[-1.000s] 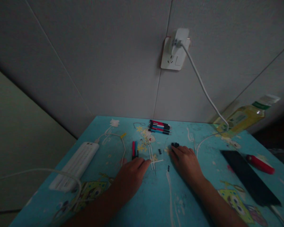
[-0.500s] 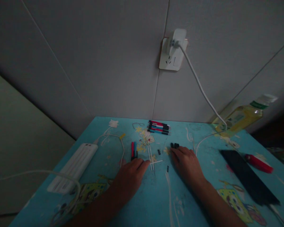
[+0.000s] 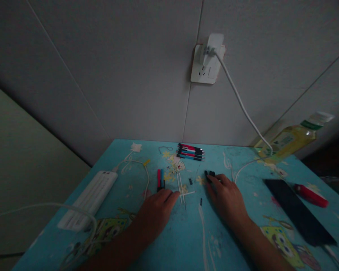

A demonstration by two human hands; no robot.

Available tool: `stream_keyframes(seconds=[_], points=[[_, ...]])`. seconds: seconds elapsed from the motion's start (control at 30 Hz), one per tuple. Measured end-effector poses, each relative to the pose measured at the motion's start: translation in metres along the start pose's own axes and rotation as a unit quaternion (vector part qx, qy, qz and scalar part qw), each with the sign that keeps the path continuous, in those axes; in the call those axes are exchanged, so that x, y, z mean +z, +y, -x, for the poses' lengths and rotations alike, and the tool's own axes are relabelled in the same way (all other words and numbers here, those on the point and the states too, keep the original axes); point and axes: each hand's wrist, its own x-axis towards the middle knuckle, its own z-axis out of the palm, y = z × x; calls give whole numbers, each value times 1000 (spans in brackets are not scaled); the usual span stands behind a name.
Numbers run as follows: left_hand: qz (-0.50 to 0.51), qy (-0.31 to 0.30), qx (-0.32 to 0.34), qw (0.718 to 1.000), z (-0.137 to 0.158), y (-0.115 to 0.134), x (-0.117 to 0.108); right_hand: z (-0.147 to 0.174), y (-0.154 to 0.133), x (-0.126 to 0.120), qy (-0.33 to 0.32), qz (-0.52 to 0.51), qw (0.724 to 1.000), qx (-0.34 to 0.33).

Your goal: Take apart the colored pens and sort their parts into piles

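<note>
My left hand (image 3: 158, 207) is closed, thumb and forefinger pinching a thin white stick (image 3: 188, 194) that looks like a pen refill. The stick crosses over two similar white sticks (image 3: 179, 180) lying on the table. Right beside that hand are red and blue pen barrels (image 3: 160, 177) with black parts, partly hidden behind the knuckles. My right hand (image 3: 227, 194) has its fingers curled on a small black pen part (image 3: 207, 175), with other black parts (image 3: 212, 173) touching it or close by. Two tiny dark pieces (image 3: 190, 181) lie between the hands.
A row of red, blue and black pens (image 3: 190, 152) lies at the back. On the left is a white power strip (image 3: 87, 201) with cables. To the right are a bottle of yellow liquid (image 3: 292, 141), a black flat case (image 3: 299, 210) and a red object (image 3: 310, 195).
My right fingers have shifted slightly at the black parts, and the thumb and forefinger look a bit more apart. My left hand stays in place with the white stick.
</note>
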Motion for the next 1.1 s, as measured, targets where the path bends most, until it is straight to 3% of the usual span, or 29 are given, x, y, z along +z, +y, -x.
stream_keyframes(seconds=[0.23, 0.67, 1.1], points=[[-6, 8, -2, 1000, 0, -1, 2, 1, -5, -2, -15, 6, 1000, 24], [-7, -1, -6, 1000, 0, 1, 0, -1, -6, 5, 24, -23, 999, -12], [-9, -11, -4, 1000, -1, 1, -1, 1, -5, 8, 11, -28, 999, -33]])
